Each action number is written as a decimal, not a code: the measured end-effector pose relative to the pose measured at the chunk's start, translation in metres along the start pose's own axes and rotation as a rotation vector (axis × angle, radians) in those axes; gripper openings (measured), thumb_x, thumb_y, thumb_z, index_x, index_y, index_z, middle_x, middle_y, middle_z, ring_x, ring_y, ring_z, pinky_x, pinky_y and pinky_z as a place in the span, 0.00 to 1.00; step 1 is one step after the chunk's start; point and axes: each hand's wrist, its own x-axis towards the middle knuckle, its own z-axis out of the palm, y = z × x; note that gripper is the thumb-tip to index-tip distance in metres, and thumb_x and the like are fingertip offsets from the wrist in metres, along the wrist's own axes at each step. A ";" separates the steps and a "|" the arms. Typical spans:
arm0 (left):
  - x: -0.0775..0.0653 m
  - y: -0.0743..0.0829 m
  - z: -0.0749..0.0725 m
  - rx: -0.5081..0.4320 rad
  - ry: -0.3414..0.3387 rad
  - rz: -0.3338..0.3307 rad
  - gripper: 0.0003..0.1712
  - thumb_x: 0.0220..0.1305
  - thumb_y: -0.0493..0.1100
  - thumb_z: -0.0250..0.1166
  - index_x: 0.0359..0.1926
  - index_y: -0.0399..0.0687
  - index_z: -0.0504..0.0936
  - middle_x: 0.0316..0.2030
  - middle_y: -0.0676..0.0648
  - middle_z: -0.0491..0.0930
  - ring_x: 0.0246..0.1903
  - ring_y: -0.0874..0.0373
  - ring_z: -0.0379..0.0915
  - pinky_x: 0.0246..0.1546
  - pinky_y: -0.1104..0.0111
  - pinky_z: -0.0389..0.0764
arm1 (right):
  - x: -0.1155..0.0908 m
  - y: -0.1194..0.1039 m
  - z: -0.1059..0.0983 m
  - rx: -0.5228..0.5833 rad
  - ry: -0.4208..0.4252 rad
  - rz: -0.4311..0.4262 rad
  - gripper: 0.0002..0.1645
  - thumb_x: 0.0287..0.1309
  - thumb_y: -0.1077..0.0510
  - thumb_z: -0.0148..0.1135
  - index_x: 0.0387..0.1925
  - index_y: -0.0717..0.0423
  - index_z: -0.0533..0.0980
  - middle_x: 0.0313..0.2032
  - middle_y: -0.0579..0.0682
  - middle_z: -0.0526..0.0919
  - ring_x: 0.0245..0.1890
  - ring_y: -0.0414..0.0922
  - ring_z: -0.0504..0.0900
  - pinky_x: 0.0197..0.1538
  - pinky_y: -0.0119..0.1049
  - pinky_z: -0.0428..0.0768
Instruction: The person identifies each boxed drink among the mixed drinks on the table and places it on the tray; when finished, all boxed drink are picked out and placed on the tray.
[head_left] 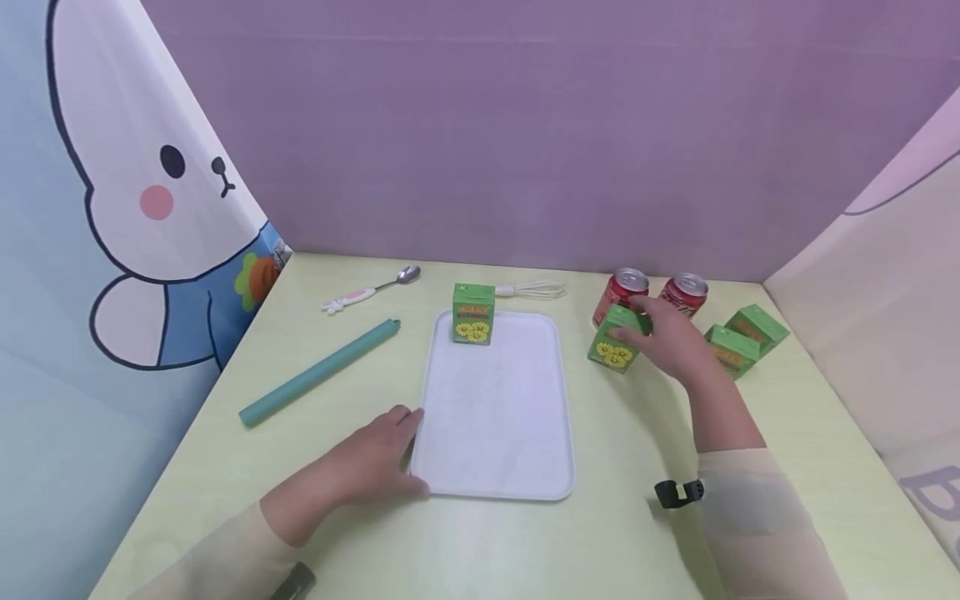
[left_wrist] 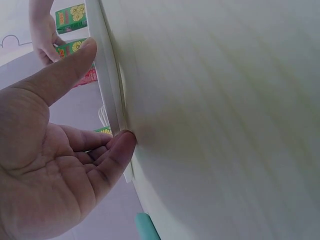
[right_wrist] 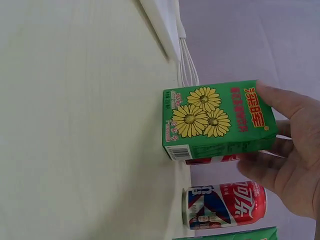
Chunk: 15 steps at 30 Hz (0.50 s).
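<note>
My right hand (head_left: pixel 671 337) grips the upper part of a green drink carton (right_wrist: pixel 215 117) with yellow flowers, thumb on one side and fingers on the other. The carton tilts a little, right of the white tray (head_left: pixel 495 417); whether its base touches the table I cannot tell. A second green carton (head_left: pixel 473 315) stands upright at the tray's far left end. At the tray's near left corner, my left hand (head_left: pixel 371 458) touches the rim, its thumb (left_wrist: pixel 82 55) at the front edge and its relaxed fingers (left_wrist: pixel 117 152) along the left side.
Two red cola cans (head_left: pixel 684 293) stand behind the right hand, with two more green cartons (head_left: pixel 731 348) to their right. A white whisk (head_left: pixel 536 289) lies behind the tray. To the left lie a spoon (head_left: pixel 371 292) and a teal stick (head_left: pixel 322 372).
</note>
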 end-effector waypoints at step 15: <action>0.001 -0.001 0.002 -0.011 0.013 0.005 0.58 0.47 0.60 0.76 0.70 0.30 0.62 0.60 0.38 0.69 0.59 0.48 0.69 0.63 0.56 0.71 | 0.001 0.003 0.006 -0.003 0.001 -0.037 0.44 0.58 0.34 0.63 0.67 0.55 0.66 0.59 0.59 0.76 0.60 0.60 0.73 0.59 0.63 0.70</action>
